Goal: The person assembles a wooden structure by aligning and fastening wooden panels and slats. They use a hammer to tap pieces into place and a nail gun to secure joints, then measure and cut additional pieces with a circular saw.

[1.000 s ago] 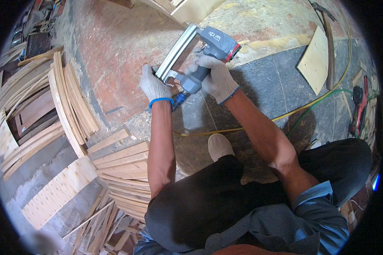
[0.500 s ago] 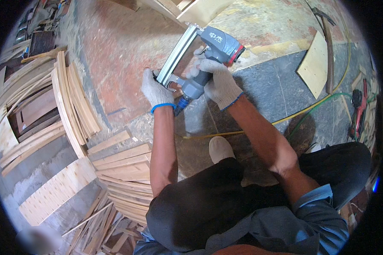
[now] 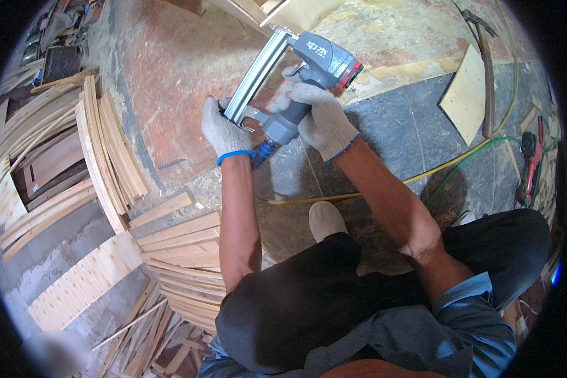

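Note:
Both my hands wear pale knit gloves and hold a grey pneumatic nail gun (image 3: 324, 60) with a silver magazine and a red rear cap, tilted above the floor. My right hand (image 3: 321, 116) is wrapped round its dark handle. At the magazine's lower end, my left hand (image 3: 227, 129) is closed with its thumb and fingers on the rail's tip. A blue air fitting (image 3: 264, 151) sticks out of the handle's base, beside my left wrist. Part of the left fingers is hidden behind the magazine.
Long wooden strips (image 3: 107, 148) lie stacked at the left, with shorter ones by my left knee. A hammer (image 3: 483, 69) and a plywood piece (image 3: 465, 94) lie at the right. Yellow hose (image 3: 422, 176) and green hose (image 3: 463, 162) cross the floor towards a red tool (image 3: 530, 151). A wooden frame (image 3: 296, 16) stands ahead.
The nail gun and both hands have shifted slightly to the left and up; my left hand moved the most. The grip of both hands looks the same.

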### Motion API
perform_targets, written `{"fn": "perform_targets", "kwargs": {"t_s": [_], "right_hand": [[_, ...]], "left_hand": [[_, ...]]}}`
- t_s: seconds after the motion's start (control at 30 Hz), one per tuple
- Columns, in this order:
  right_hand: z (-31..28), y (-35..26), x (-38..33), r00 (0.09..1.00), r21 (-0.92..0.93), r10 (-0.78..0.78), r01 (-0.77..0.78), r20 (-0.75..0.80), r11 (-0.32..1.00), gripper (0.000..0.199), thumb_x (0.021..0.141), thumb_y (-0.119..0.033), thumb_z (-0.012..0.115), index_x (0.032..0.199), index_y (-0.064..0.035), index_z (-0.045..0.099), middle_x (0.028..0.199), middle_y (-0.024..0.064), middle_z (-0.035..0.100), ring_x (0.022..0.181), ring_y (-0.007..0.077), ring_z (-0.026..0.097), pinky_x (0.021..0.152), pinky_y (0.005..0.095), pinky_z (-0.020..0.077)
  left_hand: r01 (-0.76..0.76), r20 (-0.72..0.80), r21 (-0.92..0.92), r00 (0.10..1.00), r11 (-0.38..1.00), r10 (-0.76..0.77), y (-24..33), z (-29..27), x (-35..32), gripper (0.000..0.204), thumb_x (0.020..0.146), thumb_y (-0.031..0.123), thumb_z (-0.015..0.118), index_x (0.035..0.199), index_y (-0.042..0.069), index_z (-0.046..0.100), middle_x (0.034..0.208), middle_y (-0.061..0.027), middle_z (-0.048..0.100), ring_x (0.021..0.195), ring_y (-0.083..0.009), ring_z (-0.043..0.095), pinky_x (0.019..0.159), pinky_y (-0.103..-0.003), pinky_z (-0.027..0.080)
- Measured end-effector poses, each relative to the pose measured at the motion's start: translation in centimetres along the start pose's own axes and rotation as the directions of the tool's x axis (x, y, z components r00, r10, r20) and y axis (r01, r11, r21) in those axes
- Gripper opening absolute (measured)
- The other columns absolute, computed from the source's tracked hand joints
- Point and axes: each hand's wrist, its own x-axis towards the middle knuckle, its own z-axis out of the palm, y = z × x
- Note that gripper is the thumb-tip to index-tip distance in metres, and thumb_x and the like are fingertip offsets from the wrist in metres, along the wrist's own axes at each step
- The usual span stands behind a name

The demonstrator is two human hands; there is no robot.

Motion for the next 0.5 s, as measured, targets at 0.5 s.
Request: {"fn": "perform_targets", "kwargs": {"t_s": [0.5], "right_hand": [[-4.3, -2.7, 0.5, 0.989, -0.074, 0.124, -0.117, 0.085, 0.990, 0.029, 0.087, -0.007, 0.061, 0.114, -0.0015, 0.052, 0.087, 0.0088, 0.062, 0.080, 0.0231, 0.064, 0.084, 0.0408, 0.0534]], "left_hand": [[0.087, 0.122, 0.251, 0.985, 0.964, -0.120, -3.7, -0.2, -1.1, 0.025, 0.093, 0.020, 0.051, 0.073, 0.006, 0.057, 0.072, -0.0047, 0.057, 0.059, -0.0162, 0.055, 0.053, -0.031, 0.045]]}}
